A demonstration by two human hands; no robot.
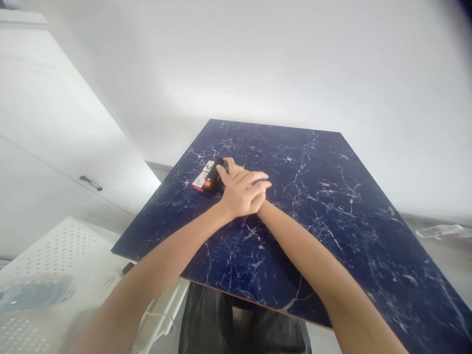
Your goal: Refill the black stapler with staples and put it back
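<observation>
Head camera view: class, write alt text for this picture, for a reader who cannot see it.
Two overlapping hands reach across a dark blue marble-patterned tabletop to a small black object against a red-and-white box.

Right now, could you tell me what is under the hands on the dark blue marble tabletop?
A black object with an orange patch, beside a white-and-red printed box, lies partly beneath the hands. Its covered end cannot be seen.

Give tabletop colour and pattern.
The tabletop is dark navy with pale marble veins; head view.
</observation>
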